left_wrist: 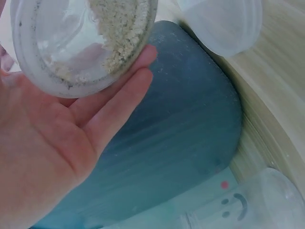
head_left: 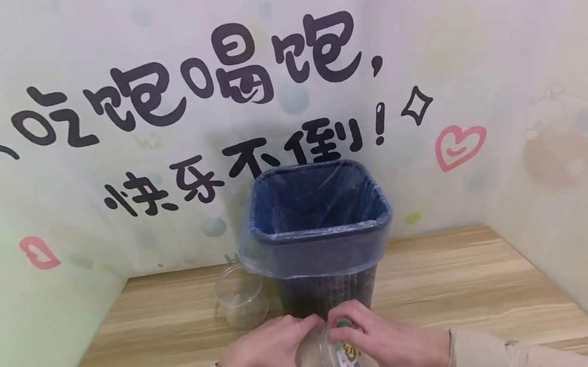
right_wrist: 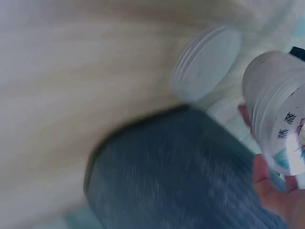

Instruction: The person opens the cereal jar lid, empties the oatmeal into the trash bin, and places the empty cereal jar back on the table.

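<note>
Between my hands in the head view is a clear plastic jar (head_left: 315, 358), tilted so its lid (head_left: 349, 360) with a round printed label faces right. My left hand (head_left: 271, 353) grips the jar's body between thumb and fingers. At the lid end, my right hand (head_left: 391, 343) curls its fingers and thumb around the rim. In the left wrist view, pale crumbly matter (left_wrist: 119, 33) shows through the jar's base (left_wrist: 86, 88), above the spread fingers of my left hand (left_wrist: 62, 129). The right wrist view shows the labelled lid (right_wrist: 293, 131) on the jar.
A dark bin (head_left: 327, 293) lined with a thin blue plastic bag (head_left: 318, 256) stands behind the hands on the wood-grain table (head_left: 443, 275). Left of it is another clear plastic container (head_left: 241, 299). A printed wall sheet (head_left: 502, 66) rises at the back.
</note>
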The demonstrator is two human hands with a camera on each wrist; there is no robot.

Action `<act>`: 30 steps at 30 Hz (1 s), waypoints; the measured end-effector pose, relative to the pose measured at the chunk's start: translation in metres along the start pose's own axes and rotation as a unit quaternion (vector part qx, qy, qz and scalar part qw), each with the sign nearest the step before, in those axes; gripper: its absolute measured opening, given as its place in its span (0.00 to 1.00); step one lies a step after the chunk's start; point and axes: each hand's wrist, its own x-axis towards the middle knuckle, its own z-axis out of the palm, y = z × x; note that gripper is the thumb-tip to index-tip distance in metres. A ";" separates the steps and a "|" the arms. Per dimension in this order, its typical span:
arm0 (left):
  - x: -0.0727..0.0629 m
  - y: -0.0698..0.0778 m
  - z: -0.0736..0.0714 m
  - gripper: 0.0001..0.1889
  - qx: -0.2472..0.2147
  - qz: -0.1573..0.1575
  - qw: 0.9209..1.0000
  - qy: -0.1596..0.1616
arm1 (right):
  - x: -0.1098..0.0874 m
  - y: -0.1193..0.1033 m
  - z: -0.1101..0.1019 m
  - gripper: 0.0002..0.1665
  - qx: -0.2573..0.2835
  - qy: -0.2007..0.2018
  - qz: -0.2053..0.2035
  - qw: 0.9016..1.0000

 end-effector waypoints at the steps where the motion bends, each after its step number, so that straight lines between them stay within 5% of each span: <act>1: -0.002 -0.001 0.001 0.37 0.004 0.000 1.000 0.001 | 0.000 0.001 -0.002 0.43 -0.011 -0.006 -0.014 1.000; 5: -0.012 -0.007 0.003 0.37 0.013 -0.013 1.000 -0.001 | -0.003 0.005 -0.009 0.46 -0.021 -0.044 -0.026 0.998; 10: -0.021 -0.012 0.004 0.38 -0.011 -0.026 1.000 0.001 | -0.018 0.014 -0.014 0.49 -0.002 -0.138 0.032 0.990; 18: -0.025 -0.012 0.003 0.38 -0.001 -0.028 1.000 0.006 | -0.040 0.030 -0.014 0.44 0.004 -0.294 0.131 0.947; 30: -0.028 -0.014 0.003 0.39 -0.002 -0.029 1.000 0.011 | -0.044 0.036 -0.008 0.42 -0.014 -0.370 0.250 0.895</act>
